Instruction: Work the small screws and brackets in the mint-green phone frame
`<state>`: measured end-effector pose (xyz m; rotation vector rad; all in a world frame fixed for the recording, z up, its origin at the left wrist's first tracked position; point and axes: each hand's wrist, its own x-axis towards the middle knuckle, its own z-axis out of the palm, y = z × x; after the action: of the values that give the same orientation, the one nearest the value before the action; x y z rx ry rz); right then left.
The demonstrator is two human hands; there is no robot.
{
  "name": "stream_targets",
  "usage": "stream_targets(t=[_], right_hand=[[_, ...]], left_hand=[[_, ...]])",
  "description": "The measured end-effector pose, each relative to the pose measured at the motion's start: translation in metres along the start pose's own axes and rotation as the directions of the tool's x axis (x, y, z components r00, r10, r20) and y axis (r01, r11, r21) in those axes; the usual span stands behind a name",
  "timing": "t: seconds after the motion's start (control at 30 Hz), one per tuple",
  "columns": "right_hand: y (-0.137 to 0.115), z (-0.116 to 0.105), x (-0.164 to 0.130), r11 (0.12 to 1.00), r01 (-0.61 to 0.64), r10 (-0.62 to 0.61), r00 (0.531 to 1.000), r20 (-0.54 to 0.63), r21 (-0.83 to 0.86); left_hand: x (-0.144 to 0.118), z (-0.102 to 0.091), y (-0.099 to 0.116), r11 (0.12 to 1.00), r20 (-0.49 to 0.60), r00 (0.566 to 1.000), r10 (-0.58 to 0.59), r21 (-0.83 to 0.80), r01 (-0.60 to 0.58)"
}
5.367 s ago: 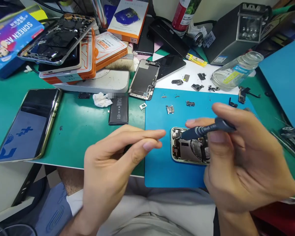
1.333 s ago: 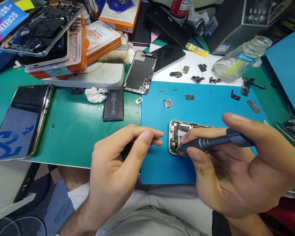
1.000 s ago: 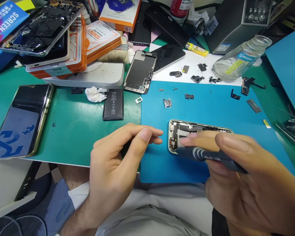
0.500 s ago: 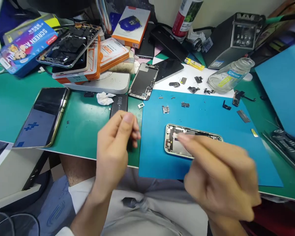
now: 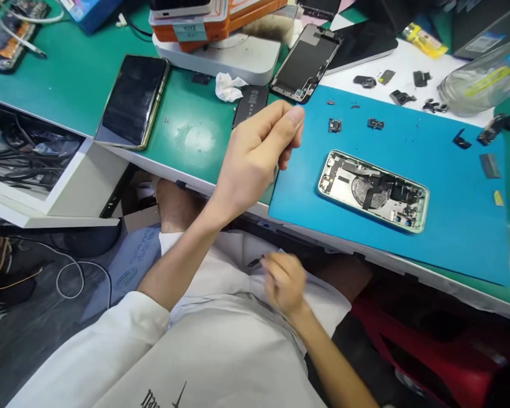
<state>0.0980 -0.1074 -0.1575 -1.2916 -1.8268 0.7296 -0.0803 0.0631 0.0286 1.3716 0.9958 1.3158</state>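
Observation:
An opened phone body [image 5: 374,190] with its insides showing lies on the blue mat [image 5: 454,226]; neither hand touches it. My left hand [image 5: 259,153] hovers over the table's front edge, left of the phone body. Its fingers are curled, the thumb lies against the forefinger, and nothing shows between them. My right hand [image 5: 283,280] is down on my lap, blurred, on the white shirt. A small dark object [image 5: 255,262] lies at its fingertips. Whether the fingers grip it is unclear.
On the green mat lie a gold-edged phone [image 5: 131,102], a black battery [image 5: 250,105], a tissue wad [image 5: 229,88] and a screen panel [image 5: 306,59]. Small loose parts [image 5: 368,82] and a glass bottle [image 5: 480,85] sit behind the blue mat. Cables [image 5: 25,164] fill a shelf at left.
The dark screwdriver has left my right hand, which has dropped from over the phone body to my lap. The view has tilted down. My left hand has risen slightly.

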Motion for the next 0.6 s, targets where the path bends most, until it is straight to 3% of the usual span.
stream_targets(t=[0.1,0.17,0.37,0.47,0.6], right_hand=[[0.035,0.045,-0.043,0.982,-0.04,0.07,0.984,0.162,-0.184],[0.054,0.057,-0.068,0.959,-0.046,0.123,0.957,0.263,-0.279],[0.082,0.041,-0.123,0.858,-0.019,0.276,0.86,0.429,-0.513],[0.087,0.04,-0.126,0.813,0.055,0.293,0.822,0.488,-0.58],[0.095,0.05,-0.112,0.781,0.129,0.285,0.797,0.532,-0.611]], left_hand=[[0.001,-0.002,-0.001,1.0,0.035,0.999,-0.007,-0.026,0.008],[0.002,-0.003,-0.001,0.999,0.048,0.999,-0.005,-0.05,0.007],[0.006,-0.002,-0.004,0.997,0.016,1.0,-0.011,-0.081,0.013],[0.003,-0.002,-0.002,0.996,-0.006,0.999,-0.047,-0.079,0.047],[-0.004,-0.003,-0.007,0.996,-0.019,1.0,-0.007,-0.089,0.005]])
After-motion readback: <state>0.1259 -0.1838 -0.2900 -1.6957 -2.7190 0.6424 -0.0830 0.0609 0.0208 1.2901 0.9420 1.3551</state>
